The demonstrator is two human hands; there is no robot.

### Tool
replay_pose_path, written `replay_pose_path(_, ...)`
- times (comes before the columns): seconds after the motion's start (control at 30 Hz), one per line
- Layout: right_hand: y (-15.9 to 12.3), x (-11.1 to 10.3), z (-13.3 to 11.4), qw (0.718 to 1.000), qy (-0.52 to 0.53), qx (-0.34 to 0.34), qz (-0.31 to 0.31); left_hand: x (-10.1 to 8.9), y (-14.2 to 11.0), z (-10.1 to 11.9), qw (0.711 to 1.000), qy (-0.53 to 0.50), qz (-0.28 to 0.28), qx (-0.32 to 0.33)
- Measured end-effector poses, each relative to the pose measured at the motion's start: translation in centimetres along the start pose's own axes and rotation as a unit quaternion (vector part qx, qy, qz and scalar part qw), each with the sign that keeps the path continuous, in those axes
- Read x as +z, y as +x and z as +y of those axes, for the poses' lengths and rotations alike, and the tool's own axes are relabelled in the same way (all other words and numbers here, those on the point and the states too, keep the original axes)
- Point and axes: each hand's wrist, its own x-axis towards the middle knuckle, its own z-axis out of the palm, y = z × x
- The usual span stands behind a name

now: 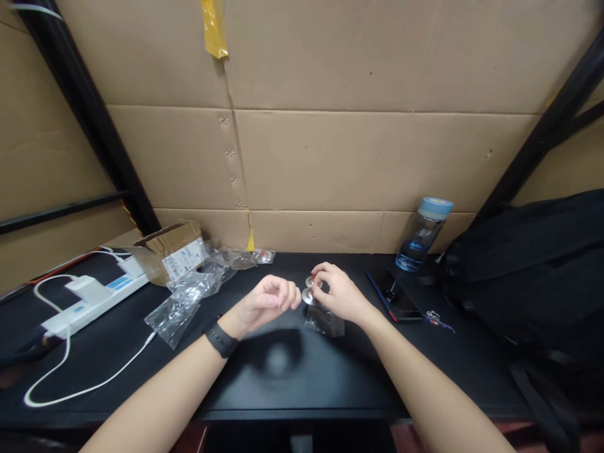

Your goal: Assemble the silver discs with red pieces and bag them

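My right hand (342, 294) is bent over the desk, thumb and fingertips pinched at a small round silver metal piece (308, 296) with a bit of red by the fingertips. Just behind it a second silver disc (309, 281) shows, partly covered by the fingers. Under the right hand lies a crumpled clear plastic bag (325, 321). Close by on the left, my left hand (271, 303) is raised with its fingers curled in; anything inside them is hidden. A dark band (221, 338) circles the left wrist.
On the left are a white power strip (94, 305) with cables, an opened cardboard box (172, 251) and clear plastic wrapping (189, 296). To the right lie a dark phone (401, 302), a blue-lidded bottle (419, 236) and a black backpack (533, 277). Cardboard walls the back.
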Motion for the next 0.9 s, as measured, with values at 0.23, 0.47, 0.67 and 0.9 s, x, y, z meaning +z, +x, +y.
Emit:
replay_pose_path(0.23,0.1,0.0,-0.2,1.000,-0.002,0.001,-0.004,-0.2,0.0,-0.3,1.000,-0.005,-0.026,0.012)
replay_pose_path(0.47,0.0,0.1,0.0,1.000,0.002,0.001,-0.007,0.1,0.0,-0.4,0.999,-0.010,-0.034,0.000)
replay_pose_path(0.67,0.1,0.0,0.0,1.000,0.014,0.000,-0.003,0.0,0.1,0.2,0.999,0.018,-0.030,0.002)
replay_pose_path(0.9,0.3,-0.1,0.3,0.999,0.051,0.004,0.008,-1.1,0.6,-0.7,0.990,0.091,0.109,0.009)
